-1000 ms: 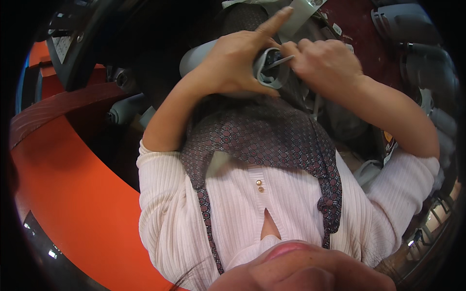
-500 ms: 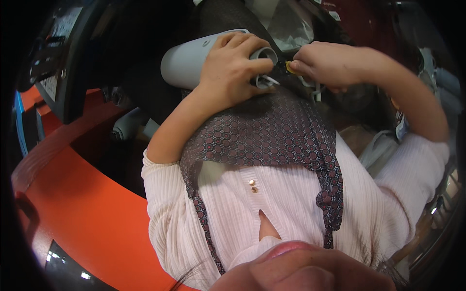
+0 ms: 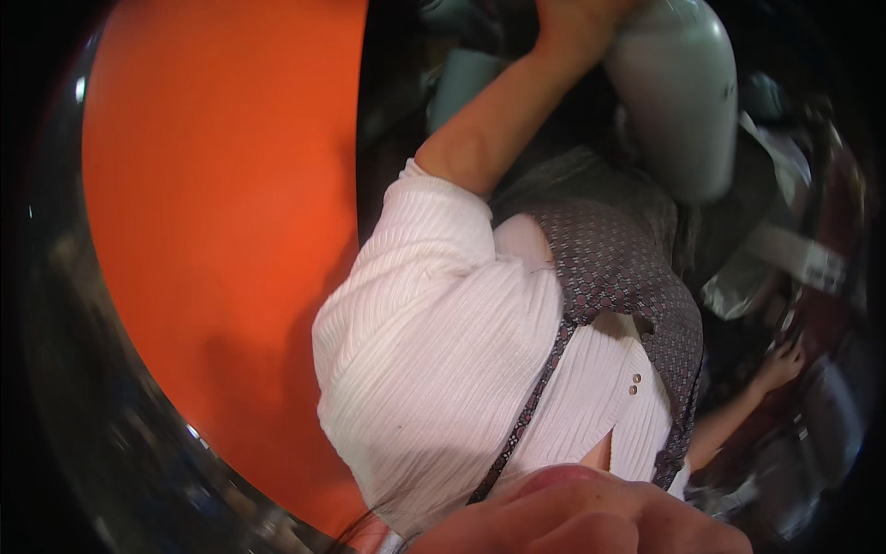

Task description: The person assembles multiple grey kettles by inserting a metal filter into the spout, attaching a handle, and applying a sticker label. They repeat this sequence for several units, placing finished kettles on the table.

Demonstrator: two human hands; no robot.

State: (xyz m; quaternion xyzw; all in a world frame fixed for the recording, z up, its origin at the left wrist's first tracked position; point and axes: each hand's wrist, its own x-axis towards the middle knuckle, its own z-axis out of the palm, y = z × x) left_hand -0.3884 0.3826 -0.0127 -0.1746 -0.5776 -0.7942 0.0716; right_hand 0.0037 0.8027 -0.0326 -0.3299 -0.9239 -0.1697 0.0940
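Observation:
At the top edge, my left hand [image 3: 583, 23] is closed on a pale grey cylindrical housing [image 3: 678, 106]. Its fingers are largely cut off by the picture's edge. The housing hangs with its rounded end toward my lap, above the dark patterned apron [image 3: 623, 254]. Out to the right, my right hand [image 3: 784, 365] reaches low beside a dark red surface. It looks small and soft there; the fingers seem apart and I see nothing in them.
A broad orange panel [image 3: 221, 231] stands along my left side. Another grey cylindrical piece [image 3: 461, 83] lies in the dark space beyond my left forearm. Clear plastic wrapping [image 3: 734, 286] and a pale box-like piece [image 3: 798, 258] are at the right.
The view has swung round, with the orange panel now filling the left. My right hand has left the housing's open end and a small yellow thing, reaching far right. My left hand keeps the housing.

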